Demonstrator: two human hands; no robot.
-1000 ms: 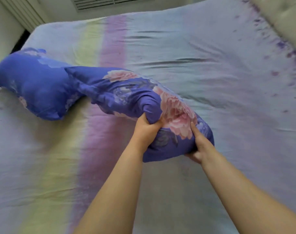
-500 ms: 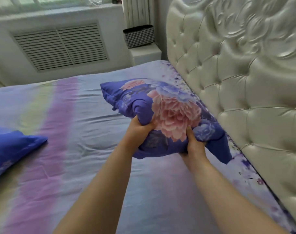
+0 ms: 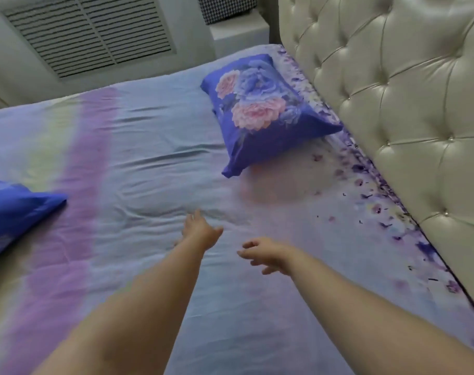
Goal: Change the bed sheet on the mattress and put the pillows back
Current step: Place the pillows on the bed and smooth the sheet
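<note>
Sheet is on, one pillow placed, one pillow left.

The bed sheet [image 3: 154,163] covers the mattress; the floral pillow [image 3: 262,109] lies beside the headboard [image 3: 392,90], the second pillow [image 3: 16,209] far from it; left hand [image 3: 200,231] and right hand [image 3: 268,253] hold nothing, fingers loosely spread.

The bed sheet [image 3: 154,163] is looking like thin, smooth cloth with a matt finish, and it is showing soft wrinkles. The pillow [image 3: 260,109] by the headboard is wearing a cloth cover with a slight sheen. A second pillow [image 3: 16,212] at the left edge is showing the same kind of cloth. The headboard [image 3: 392,104] is looking like glossy, leather-like padding with tufted buttons, and light is reflecting on it. The vent grille [image 3: 89,33] is appearing hard, matt and ribbed.
</note>
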